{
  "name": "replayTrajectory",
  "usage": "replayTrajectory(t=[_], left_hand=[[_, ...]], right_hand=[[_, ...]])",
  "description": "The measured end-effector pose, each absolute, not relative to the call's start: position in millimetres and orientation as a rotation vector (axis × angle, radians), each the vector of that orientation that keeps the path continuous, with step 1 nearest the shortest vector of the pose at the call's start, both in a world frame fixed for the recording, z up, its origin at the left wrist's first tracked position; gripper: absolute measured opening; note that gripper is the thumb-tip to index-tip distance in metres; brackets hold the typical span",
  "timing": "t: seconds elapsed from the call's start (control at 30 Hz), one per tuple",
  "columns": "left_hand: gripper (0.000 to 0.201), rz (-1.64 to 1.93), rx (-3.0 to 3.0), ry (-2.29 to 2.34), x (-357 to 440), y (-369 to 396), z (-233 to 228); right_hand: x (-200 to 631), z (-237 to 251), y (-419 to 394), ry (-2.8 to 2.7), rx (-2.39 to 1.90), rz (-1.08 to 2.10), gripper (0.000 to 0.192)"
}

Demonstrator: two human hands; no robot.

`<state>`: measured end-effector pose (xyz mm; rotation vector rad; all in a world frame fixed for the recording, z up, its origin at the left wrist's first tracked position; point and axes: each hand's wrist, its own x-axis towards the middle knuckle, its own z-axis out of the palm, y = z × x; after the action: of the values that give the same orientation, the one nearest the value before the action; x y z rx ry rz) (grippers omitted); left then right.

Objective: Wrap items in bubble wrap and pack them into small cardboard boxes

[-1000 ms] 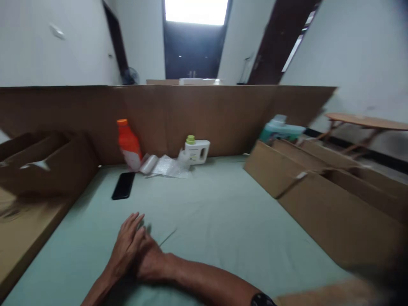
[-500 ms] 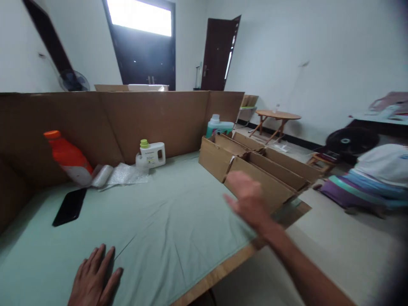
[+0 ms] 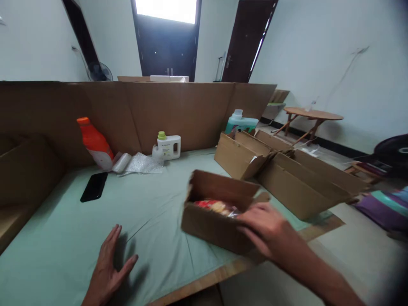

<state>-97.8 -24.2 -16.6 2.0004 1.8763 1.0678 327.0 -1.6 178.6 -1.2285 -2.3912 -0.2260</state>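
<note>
- Across the foreground, the tabletop (image 3: 156, 212), covered in pale green cloth.
- Along its back, a brown cardboard panel (image 3: 178, 110).
- At the right, a group of open cartons (image 3: 290, 185).
- Near the front edge, the box (image 3: 207, 225), open-topped and tilted, left of the cartons; whether its base touches the cloth I cannot tell.
- Right hand (image 3: 266, 227): closed over the box's right end, gripping it; the fingertips are partly hidden.
- Left hand (image 3: 108, 267): open, thumb spread wide from the fingers, holding nothing, near the front of the tabletop, well apart from the box.
- Red bottle (image 3: 97, 142), at the back left.
- Teal bottle (image 3: 242, 124), behind the cartons.
- White bottle (image 3: 172, 147), against the panel.
- Phone (image 3: 94, 187), dark, lying in front of the red bottle.
- Packet (image 3: 219, 207), red and yellow, blurred, inside the box.
</note>
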Motion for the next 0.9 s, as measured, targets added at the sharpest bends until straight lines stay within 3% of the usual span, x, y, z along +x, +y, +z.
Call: replayTrajectory(t=[0.13,0.2,0.33,0.47,0.57,0.73,0.9], left_hand=[[0.094,1.090,1.950,1.644,-77.8,-40.1,2.0],[0.098,1.091,1.902,1.618,-74.5,-46.5,3.0],[0.102,1.098,1.799,1.691,-72.9,-54.9,-4.6],[0.095,1.127,1.733,1.662,-62.3,-56.2,-4.2],[0.085,1.124,1.668,1.665,-56.7,-52.8,3.0],[0.078,1.170,1.680,1.627,-65.6,-14.2,20.5],[0.065,1.268,1.622,1.629,-75.9,52.0,33.9]], right_hand=[[260.3,191.1,-13.4,-2.465,-0.874,0.022,0.012],[266.3,190.8,-12.0,-2.380,-0.793,0.019,0.024],[302.7,160.4,6.3,-1.957,-1.261,0.256,0.023],[294.3,99.7,18.4,-1.658,-1.527,0.860,0.053],[268.6,63.6,17.1,-1.524,-1.482,1.083,0.063],[248.6,53.5,33.2,-1.478,-1.405,1.073,0.056],[231.3,52.5,76.5,-1.482,-1.316,1.057,0.061]])
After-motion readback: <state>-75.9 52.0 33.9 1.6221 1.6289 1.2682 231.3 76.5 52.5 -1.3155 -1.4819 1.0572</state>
